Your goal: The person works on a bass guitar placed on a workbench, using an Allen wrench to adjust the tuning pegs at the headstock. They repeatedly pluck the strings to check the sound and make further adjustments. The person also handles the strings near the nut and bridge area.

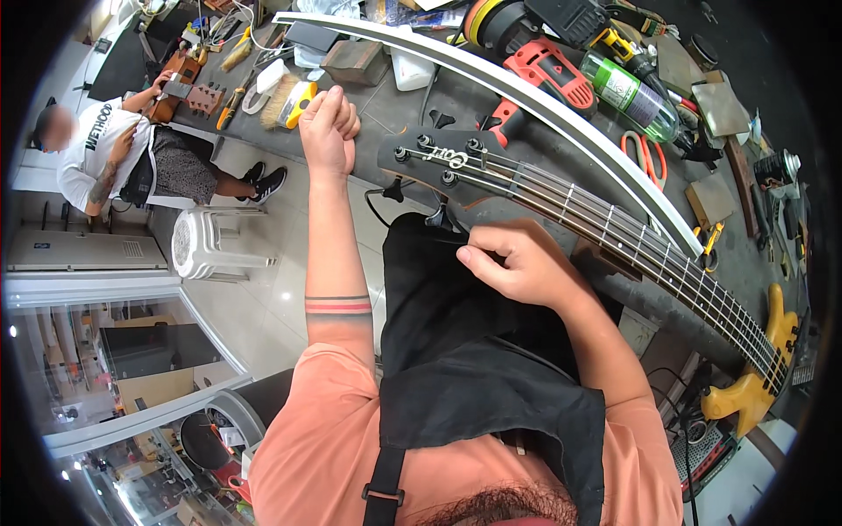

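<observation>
My left hand (330, 133) is raised over the left part of the bench, fingers closed around the handle end of a wide brush (282, 100) with pale bristles and a yellow handle. The fist hides the rest of that handle. My right hand (523, 265) is loosely curled in front of my apron, close to the bass neck, with nothing visible in it; some fingertips are hidden. A bass guitar (605, 219) lies across the bench, its dark headstock (430, 162) between my hands and its yellow body (763, 368) at the far right.
A long white curved strip (526, 92) lies beyond the neck. Behind it are a red polisher (548, 79), a green-labelled bottle (627, 92), orange-handled scissors (645, 158) and wooden blocks. At left, a seated person (110, 145) holds a guitar (180, 83) near stacked white stools (206, 244).
</observation>
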Motion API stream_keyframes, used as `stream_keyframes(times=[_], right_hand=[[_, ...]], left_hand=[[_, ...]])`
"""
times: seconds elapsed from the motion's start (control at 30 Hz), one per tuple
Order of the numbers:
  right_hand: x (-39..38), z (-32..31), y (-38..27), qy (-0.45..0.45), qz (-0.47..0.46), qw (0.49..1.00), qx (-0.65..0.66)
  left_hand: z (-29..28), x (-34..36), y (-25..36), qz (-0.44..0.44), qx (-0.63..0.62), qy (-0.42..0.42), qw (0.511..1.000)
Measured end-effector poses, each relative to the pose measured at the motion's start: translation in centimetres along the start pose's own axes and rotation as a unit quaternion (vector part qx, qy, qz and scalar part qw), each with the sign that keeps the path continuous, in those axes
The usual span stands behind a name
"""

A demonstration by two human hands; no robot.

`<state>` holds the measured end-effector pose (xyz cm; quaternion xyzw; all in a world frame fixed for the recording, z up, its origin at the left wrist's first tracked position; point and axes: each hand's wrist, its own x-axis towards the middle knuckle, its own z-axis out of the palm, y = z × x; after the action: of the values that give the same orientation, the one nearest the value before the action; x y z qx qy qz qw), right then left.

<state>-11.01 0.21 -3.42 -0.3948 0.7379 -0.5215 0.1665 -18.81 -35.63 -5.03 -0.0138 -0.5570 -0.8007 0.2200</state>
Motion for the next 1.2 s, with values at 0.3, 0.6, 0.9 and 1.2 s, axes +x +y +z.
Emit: stream_keyframes(times=[0.3, 0.6, 0.9, 1.2], right_hand=[[0.1, -0.2, -0.1, -0.012, 0.011, 1.0, -0.005], [-0.2, -0.1, 0.2, -0.002, -0.024, 1.0, 0.006], [1.1, 1.4, 1.9, 0.071, -0.076, 0.994, -0.038], [1.6, 2.3, 3.0, 0.112, -0.117, 0.987, -0.003]], left_hand=[[-0.2, -0.1, 0.0, 0.011, 0.005, 0.012, 1.0], [-0.5, 0.8, -1.0, -0.008, -0.012, 0.026, 1.0], [-6.8, 2.1, -1.7, -0.035, 0.172, 0.075, 0.982], [-4.5, 2.7, -1.6, 0.018, 0.246, 0.092, 0.965]])
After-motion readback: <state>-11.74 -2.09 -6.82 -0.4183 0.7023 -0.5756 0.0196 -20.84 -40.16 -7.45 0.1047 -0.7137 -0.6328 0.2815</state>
